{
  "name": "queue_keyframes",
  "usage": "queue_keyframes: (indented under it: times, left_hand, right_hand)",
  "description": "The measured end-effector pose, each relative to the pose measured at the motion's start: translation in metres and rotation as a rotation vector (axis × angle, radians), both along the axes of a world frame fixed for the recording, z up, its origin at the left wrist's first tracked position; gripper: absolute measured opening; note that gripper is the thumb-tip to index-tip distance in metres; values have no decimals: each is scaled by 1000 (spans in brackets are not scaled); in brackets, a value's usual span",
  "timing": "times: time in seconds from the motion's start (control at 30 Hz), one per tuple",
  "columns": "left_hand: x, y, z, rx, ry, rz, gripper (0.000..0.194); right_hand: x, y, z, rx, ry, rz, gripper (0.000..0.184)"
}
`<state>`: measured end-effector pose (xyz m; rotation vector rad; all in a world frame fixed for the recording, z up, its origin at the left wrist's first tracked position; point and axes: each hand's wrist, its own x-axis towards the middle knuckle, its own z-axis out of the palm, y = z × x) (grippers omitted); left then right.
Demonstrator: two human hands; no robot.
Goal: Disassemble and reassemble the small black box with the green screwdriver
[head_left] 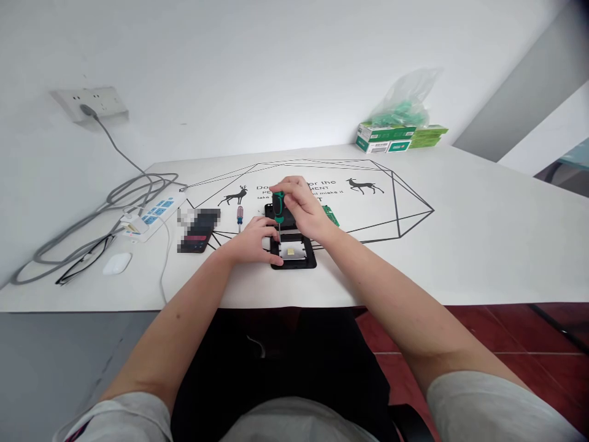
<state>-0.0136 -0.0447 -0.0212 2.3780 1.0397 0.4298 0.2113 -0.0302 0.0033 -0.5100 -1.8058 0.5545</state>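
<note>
My right hand [304, 205] is closed around the green-and-black handle of a screwdriver [278, 205], which stands upright. Its thin shaft points down to the left side of a black plastic casing [306, 264] lying flat near the table's front edge. Inside the casing sits a silvery-white panel [299, 250] with a small yellowish square on it. My left hand [255, 240] grips the casing's left side, thumb near the front and fingers near the screwdriver tip. Behind lies another black part [289, 220], partly hidden by my right hand. A green circuit board [331, 215] shows to its right.
A second screwdriver [240, 216] with a clear reddish handle and a dark phone [197, 233] lie to the left. Further left are a power strip [154, 215], coiled grey cable, glasses [85, 261] and a white case [117, 263]. Green-and-white boxes [385, 139] stand at the back right.
</note>
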Motion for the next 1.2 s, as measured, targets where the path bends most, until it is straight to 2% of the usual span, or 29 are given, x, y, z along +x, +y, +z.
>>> queue_keyframes:
  times: [0.1,0.17,0.27,0.4,0.5,0.6,0.77,0.87,0.97,1.03,1.13,1.2]
  left_hand:
    - [0,1,-1,-5,-5,-2,52]
    - [0,1,-1,-5,-4,0,52]
    - [0,2,-3,4,-4,2,52]
    - [0,5,-4,7,-17,1,54]
    - [-1,7,-3,25,-36,-8,51]
    - [0,7,-2,57,-43,-17,45]
    - [2,7,-3,75,-33,-23,37]
    - [2,6,-3,95,-25,-42,26]
    - [2,4,-1,135,-12,-56,10]
    - [2,3,0,155,-11,-49,10]
    - [2,2,0,163,-14,-49,10]
    - [2,2,0,161,-17,-47,10]
  right_hand:
    - [1,0,1,62,14,-76,36]
    - [2,-1,1,16,57,-77,28]
    - [-1,-3,-1,-126,154,-4,18]
    - [-7,-7,-1,-280,221,125,48]
    - [-7,-10,-1,-322,204,167,44]
    - [-2,-9,0,-243,125,119,36]
    - [7,2,-1,65,-1,-136,32]
    - [9,6,-4,114,31,-159,31]
    - [7,6,-7,34,108,-122,25]
    - [5,5,-9,-76,148,-75,23]
    - [1,2,-10,-209,188,4,49]
    - [-1,0,-10,-258,194,52,53]
